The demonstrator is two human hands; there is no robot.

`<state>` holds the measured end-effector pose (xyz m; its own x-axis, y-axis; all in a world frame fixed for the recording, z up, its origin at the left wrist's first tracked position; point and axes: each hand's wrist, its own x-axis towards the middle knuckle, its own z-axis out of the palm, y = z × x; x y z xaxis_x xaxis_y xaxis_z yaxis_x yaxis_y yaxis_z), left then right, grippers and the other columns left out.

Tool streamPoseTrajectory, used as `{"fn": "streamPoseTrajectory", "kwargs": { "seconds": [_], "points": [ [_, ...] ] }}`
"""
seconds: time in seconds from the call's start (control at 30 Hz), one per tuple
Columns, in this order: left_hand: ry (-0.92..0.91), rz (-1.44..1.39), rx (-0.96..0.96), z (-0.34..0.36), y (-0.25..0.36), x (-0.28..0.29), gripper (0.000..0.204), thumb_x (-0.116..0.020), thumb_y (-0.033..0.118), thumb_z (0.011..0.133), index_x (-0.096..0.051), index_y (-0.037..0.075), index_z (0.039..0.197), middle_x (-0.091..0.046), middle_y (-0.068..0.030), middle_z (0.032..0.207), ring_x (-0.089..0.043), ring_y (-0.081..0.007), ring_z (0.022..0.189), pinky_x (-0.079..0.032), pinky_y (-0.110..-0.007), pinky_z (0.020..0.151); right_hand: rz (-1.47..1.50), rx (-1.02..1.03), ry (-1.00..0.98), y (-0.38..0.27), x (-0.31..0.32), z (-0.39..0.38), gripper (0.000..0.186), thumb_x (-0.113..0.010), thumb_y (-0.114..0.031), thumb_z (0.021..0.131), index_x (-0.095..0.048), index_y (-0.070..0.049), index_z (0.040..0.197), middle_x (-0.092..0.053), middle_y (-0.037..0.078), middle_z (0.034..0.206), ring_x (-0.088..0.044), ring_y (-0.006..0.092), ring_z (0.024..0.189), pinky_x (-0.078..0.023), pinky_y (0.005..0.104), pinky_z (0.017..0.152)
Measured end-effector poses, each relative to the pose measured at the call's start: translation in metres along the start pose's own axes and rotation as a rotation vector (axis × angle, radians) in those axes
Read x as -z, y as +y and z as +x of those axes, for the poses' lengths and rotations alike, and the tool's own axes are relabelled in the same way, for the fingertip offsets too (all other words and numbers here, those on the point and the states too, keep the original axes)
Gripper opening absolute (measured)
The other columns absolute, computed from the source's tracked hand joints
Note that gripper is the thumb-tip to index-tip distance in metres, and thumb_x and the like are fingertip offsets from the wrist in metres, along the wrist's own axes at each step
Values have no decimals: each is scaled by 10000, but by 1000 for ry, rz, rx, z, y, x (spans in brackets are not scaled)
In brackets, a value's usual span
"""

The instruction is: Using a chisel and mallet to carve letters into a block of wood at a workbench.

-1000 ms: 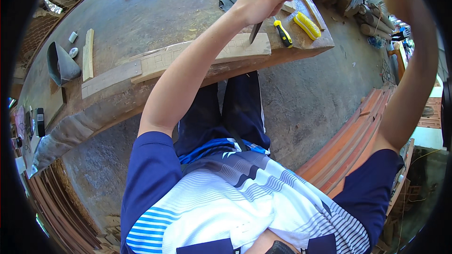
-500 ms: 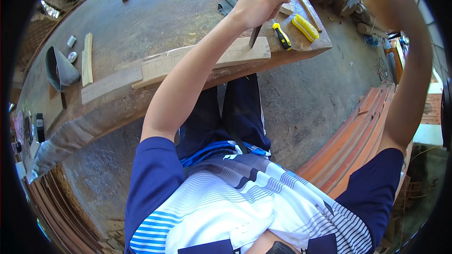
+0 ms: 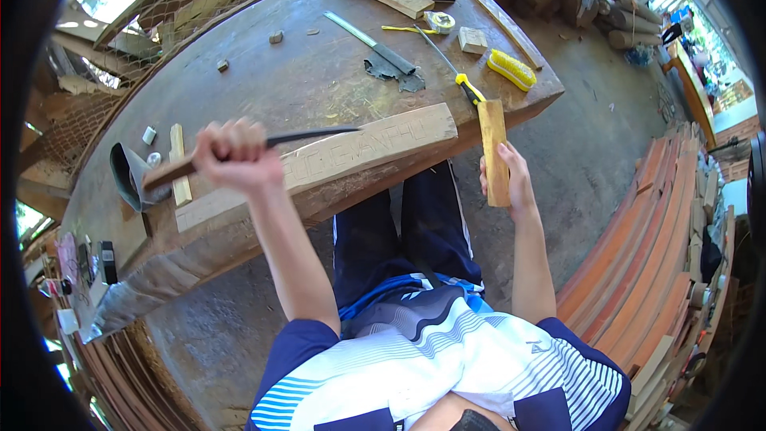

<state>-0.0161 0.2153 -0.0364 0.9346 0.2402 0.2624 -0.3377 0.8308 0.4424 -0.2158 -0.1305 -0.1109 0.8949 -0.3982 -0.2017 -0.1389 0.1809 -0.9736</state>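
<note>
Left fingers (image 3: pixel 236 137) are curling tight round the wooden handle of a chisel (image 3: pixel 307 136), no gap showing; some blur there. The handle's butt is sticking out to the left of them, the dark blade pointing away to their right, lying nearly level over the marked board (image 3: pixel 383 144). I cannot tell whether blade and board are touching.

Right fingers (image 3: pixel 511 161) are gripping a wooden block (image 3: pixel 494 148) near its lower end, spread only as wide as the wood, skin showing on both sides of it. Most of the block is reaching beyond them, away from my body.

The marked board is lying on the worktop (image 3: pixel 271 80) between my two sets of fingers, its near end beside the left ones, its far end just left of the block.

Beyond the right fingers, past the block's top, a yellow-and-black screwdriver (image 3: pixel 469 89) is lying, a yellow brush (image 3: pixel 511 69) sitting to its right. Left of the left fingers, a curved grey piece (image 3: pixel 128 179) is standing.
</note>
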Motion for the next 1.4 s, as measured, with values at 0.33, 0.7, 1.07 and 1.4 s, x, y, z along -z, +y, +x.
{"fn": "streamPoseTrajectory", "kwargs": {
  "seconds": [0.33,0.7,1.07,1.4],
  "points": [
    [123,231,-144,-25,54,24,445,-522,311,981,-289,200,618,-219,60,487,-147,-65,411,-96,-280,392,-424,64,62,35,-28,7,592,-692,-461,939,-652,68,1202,-727,224,1071,-696,261,1015,-517,374,917],
    [-494,271,76,-1,-45,-68,72,-544,122,958,-479,103,933,-425,8,681,-352,-73,559,-308,-255,478,-384,85,-40,41,-25,4,575,-693,-431,947,-624,42,1266,-688,133,1078,-634,192,1006,-486,326,926],
    [-909,529,252,-4,-115,-100,223,-616,19,1002,-556,-60,1201,-628,-77,961,-628,-140,808,-604,-389,833,-276,42,96,49,18,-22,599,-697,-445,927,-620,54,1249,-697,163,1095,-660,219,1014,-501,339,920],
    [-910,501,511,1,-134,-116,261,-588,155,1028,-464,73,813,-447,-22,612,-444,-132,516,-396,-302,487,-286,55,80,57,12,-23,600,-697,-454,921,-624,50,1239,-696,166,1084,-659,220,1005,-501,341,915]
  ]
}}
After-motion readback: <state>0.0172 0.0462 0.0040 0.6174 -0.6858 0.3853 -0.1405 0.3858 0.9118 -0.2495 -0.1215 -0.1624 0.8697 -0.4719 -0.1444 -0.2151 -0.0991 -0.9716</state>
